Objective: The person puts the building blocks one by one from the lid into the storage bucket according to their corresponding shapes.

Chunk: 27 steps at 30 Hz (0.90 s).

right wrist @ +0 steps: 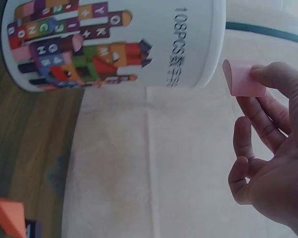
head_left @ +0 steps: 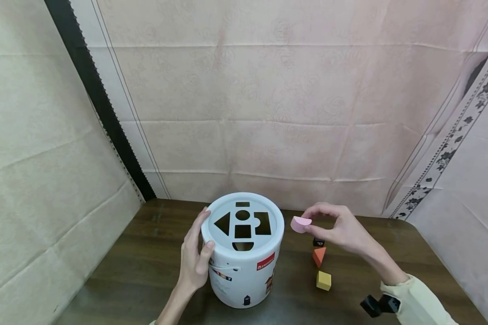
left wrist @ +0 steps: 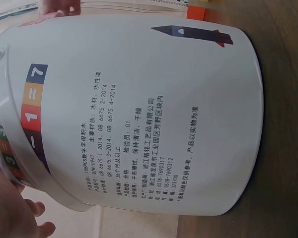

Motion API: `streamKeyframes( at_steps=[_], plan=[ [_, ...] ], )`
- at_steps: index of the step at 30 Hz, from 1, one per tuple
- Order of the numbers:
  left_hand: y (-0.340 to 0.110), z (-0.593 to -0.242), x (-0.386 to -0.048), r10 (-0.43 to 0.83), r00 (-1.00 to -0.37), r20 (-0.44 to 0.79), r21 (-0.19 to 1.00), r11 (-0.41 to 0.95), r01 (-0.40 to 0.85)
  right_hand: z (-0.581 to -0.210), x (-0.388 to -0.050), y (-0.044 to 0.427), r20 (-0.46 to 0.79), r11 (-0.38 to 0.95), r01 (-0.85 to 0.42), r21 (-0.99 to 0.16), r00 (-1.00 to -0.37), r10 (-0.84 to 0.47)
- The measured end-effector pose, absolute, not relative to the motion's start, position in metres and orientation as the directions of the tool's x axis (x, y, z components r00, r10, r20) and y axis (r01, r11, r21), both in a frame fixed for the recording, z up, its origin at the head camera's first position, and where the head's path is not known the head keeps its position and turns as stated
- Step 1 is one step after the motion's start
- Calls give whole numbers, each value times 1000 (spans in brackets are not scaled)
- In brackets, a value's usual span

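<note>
A white shape-sorter bucket [head_left: 244, 282] stands upright on the table, its lid [head_left: 227, 243] pierced by several shaped holes, including a triangle and a circle. At its left side, my left hand [head_left: 196, 262] grips the lid's rim with thumb and fingers apart; the left wrist view shows printed text on the bucket wall [left wrist: 139, 124] beside that hand [left wrist: 10, 208]. To the right of the lid, my right hand [head_left: 339, 228] pinches a pink half-cylinder block [head_left: 300, 224] between thumb and fingers, apart from the bucket. The right wrist view shows the block's [right wrist: 243, 79] curved side and the lower fingers loosely curled.
Right of the bucket, a black lettered block [head_left: 319, 242], an orange triangular block [head_left: 319, 256] and a yellow block [head_left: 323, 280] lie in a row on the dark wooden table [head_left: 146, 271]. Pale cloth [head_left: 268, 113] hangs behind and on both sides.
</note>
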<state>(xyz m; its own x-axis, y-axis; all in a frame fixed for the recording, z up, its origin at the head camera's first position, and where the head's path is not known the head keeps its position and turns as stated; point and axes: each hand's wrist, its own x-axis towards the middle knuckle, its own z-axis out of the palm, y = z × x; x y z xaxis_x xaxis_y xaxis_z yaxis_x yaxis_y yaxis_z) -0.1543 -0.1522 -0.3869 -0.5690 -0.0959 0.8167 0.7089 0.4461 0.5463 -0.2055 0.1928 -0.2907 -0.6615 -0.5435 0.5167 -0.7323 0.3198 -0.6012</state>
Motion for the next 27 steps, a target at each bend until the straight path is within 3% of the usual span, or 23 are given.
streamKeyframes(
  at_steps=[27],
  plan=[
    [-153, -387, -155, -96, -576, 812, 553, 441, 707, -275, -203, 126, 517, 155, -770, -619, -548, -658]
  ],
)
